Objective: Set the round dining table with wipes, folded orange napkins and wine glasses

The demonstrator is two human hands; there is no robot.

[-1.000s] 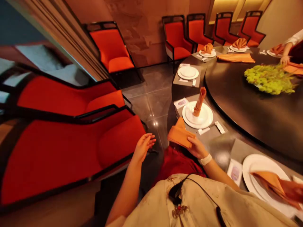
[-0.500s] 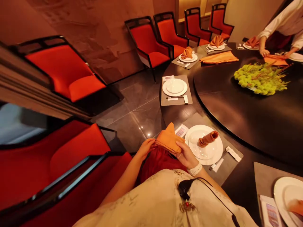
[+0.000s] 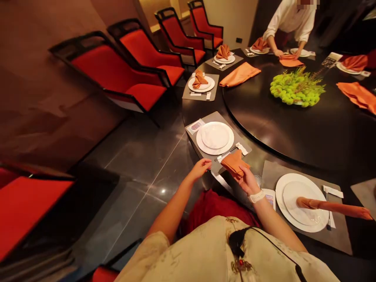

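An orange cloth napkin (image 3: 235, 162), folded small with a pointed top, is gripped in my right hand (image 3: 248, 181) above the table edge. My left hand (image 3: 201, 168) hovers just left of it, apart from the napkin, fingers loosely bent with nothing visible in them. Ahead of both hands lies a place setting: a small white plate stacked on a larger plate (image 3: 200, 144), on a grey placemat (image 3: 217, 116). Chopsticks (image 3: 225, 152) lie at its right side. To my right, a rolled napkin (image 3: 335, 205) extends from another plate stack (image 3: 283, 217).
Red chairs (image 3: 105, 70) stand along the wall. A turntable (image 3: 255, 121) carries a green centrepiece (image 3: 296, 88), with orange cloths (image 3: 240, 74) near its rim. Across the table, a person in a white shirt (image 3: 293, 19) handles an orange napkin (image 3: 290, 60).
The view has shifted along the table to another setting. My left hand has let go of the folded napkin, which stays in my right hand.
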